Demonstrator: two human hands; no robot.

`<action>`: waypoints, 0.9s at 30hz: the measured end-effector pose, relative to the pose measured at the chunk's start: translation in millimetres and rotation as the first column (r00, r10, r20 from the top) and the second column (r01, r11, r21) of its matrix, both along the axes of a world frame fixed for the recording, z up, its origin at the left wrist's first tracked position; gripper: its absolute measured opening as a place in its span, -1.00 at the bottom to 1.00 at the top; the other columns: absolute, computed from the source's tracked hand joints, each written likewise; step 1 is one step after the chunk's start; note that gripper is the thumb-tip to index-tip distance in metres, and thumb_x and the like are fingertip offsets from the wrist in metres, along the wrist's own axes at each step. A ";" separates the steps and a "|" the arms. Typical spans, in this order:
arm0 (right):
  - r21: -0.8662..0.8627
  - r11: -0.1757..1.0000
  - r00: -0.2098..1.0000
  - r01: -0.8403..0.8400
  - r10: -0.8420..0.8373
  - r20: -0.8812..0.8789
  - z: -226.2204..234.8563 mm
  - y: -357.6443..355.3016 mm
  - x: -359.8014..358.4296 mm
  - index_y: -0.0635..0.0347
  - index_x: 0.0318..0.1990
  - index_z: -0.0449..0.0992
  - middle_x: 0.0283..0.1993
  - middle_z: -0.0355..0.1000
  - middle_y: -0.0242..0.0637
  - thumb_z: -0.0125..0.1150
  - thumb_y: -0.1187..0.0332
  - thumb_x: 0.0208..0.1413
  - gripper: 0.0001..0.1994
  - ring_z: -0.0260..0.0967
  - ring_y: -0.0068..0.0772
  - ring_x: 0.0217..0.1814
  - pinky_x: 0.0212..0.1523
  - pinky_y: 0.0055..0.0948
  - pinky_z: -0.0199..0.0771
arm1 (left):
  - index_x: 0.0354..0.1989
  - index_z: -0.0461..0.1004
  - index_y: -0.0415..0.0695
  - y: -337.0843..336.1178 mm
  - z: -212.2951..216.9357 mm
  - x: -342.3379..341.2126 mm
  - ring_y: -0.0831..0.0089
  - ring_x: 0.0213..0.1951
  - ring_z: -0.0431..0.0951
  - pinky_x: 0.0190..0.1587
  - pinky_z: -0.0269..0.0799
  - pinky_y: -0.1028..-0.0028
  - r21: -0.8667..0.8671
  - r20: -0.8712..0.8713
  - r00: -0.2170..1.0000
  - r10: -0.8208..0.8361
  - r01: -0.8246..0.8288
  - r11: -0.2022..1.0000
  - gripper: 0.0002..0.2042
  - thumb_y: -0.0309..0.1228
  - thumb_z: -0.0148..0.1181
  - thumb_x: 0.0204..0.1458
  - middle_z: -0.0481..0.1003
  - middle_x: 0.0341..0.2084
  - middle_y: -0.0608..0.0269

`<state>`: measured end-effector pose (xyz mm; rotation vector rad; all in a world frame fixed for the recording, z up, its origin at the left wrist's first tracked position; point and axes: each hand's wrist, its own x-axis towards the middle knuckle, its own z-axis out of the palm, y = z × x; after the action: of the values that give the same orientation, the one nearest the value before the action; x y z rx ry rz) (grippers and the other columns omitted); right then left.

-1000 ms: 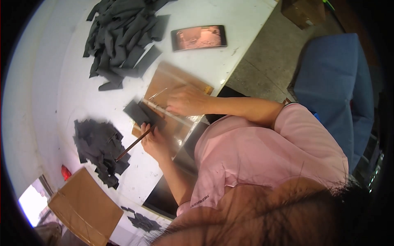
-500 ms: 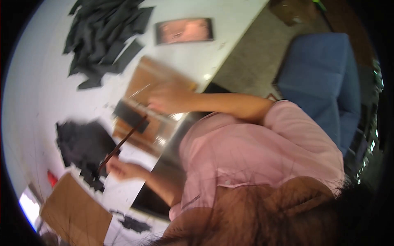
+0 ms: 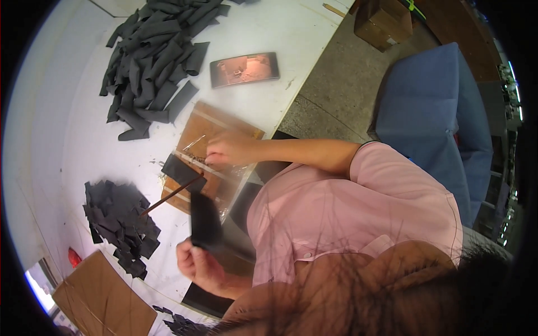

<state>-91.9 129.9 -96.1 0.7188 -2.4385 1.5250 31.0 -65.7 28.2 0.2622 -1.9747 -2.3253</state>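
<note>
My left hand [image 3: 193, 263] is raised near my chest and grips a black rectangular piece [image 3: 204, 221] by its lower end. My right hand [image 3: 230, 148] rests with bent fingers on a brown board [image 3: 196, 131] at the table's edge, beside shiny clear strips [image 3: 224, 173]. Whether it pinches anything does not show. A smaller black piece [image 3: 178, 169] lies on the board. A thin brown stick [image 3: 168, 196] lies slanted across it, apart from both hands.
A heap of long dark strips [image 3: 151, 56] fills the far side of the white table [image 3: 84, 145]. A pile of small black squares [image 3: 117, 221] lies at the left. A phone [image 3: 245, 69] lies beyond the board, a cardboard sheet [image 3: 101, 299] at the lower left and a blue chair [image 3: 431, 112] at the right.
My left hand has let go of the stick, drawn back toward my body and now holds up a black piece. My right hand stays on the board. The view has shifted.
</note>
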 end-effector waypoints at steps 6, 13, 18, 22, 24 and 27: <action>-0.187 0.972 0.956 -0.142 0.183 0.228 74.2 23.8 20.4 0.24 -0.47 0.40 -0.48 0.31 -0.27 0.09 0.34 -0.09 -0.85 0.27 -0.42 -0.44 -0.41 -0.50 0.24 | -0.44 0.34 -0.26 37.6 6.0 -6.6 0.68 -0.54 0.22 -0.46 0.11 0.69 0.034 0.202 0.947 -0.251 0.250 0.968 -0.89 -0.48 0.07 -0.11 0.29 -0.61 0.42; -0.531 0.747 0.488 -0.400 0.664 0.567 96.1 19.2 41.5 0.30 -0.48 0.40 -0.50 0.34 -0.43 0.26 0.37 -0.21 -0.80 0.22 -0.69 -0.44 -0.39 -0.66 0.23 | -0.45 0.33 -0.22 55.8 -4.3 -10.1 0.73 -0.54 0.23 -0.50 0.14 0.73 -0.069 0.170 0.969 -0.181 0.195 0.978 -0.96 -0.52 0.01 -0.05 0.30 -0.59 0.46; -0.463 0.843 0.559 -0.275 0.531 0.636 79.0 13.7 50.6 0.30 -0.49 0.44 -0.62 0.31 -0.48 0.22 0.41 -0.20 -0.86 0.17 -0.73 -0.55 -0.50 -0.69 0.19 | -0.44 0.34 -0.18 52.5 -26.1 -5.1 0.74 -0.55 0.22 -0.51 0.10 0.76 0.163 0.230 0.968 -0.103 0.066 0.984 -0.92 -0.45 0.02 -0.03 0.30 -0.59 0.48; -0.387 0.899 0.642 -0.204 0.421 0.641 73.2 10.5 57.9 0.29 -0.52 0.45 -0.62 0.33 -0.49 0.20 0.38 -0.17 -0.86 0.18 -0.74 -0.55 -0.50 -0.70 0.19 | -0.36 0.37 -0.25 51.2 -37.8 -2.4 0.68 -0.46 0.30 -0.34 0.18 0.71 0.186 0.217 0.974 -0.059 0.018 0.982 -0.83 -0.38 -0.01 0.00 0.37 -0.52 0.41; -0.405 0.896 0.616 -0.181 0.424 0.664 72.6 12.0 57.8 0.29 -0.50 0.46 -0.61 0.33 -0.49 0.19 0.39 -0.16 -0.86 0.18 -0.74 -0.54 -0.49 -0.70 0.19 | -0.36 0.37 -0.26 50.5 -34.3 -5.1 0.65 -0.46 0.32 -0.34 0.20 0.70 0.297 0.220 0.972 -0.076 0.008 0.955 -0.81 -0.36 -0.03 0.01 0.39 -0.52 0.37; -0.408 0.898 0.604 -0.166 0.420 0.677 74.4 14.7 57.8 0.27 -0.47 0.47 -0.60 0.34 -0.51 0.15 0.38 -0.11 -0.87 0.19 -0.76 -0.52 -0.49 -0.71 0.20 | -0.33 0.36 -0.33 44.2 -42.1 -6.5 0.56 -0.44 0.39 -0.33 0.28 0.63 0.471 0.217 0.968 -0.129 0.012 0.882 -0.77 -0.36 -0.07 0.03 0.43 -0.47 0.22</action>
<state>-34.1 144.6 -21.8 0.4912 -2.5369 2.7419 24.5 -21.5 -13.9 0.5361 -1.4859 -2.9186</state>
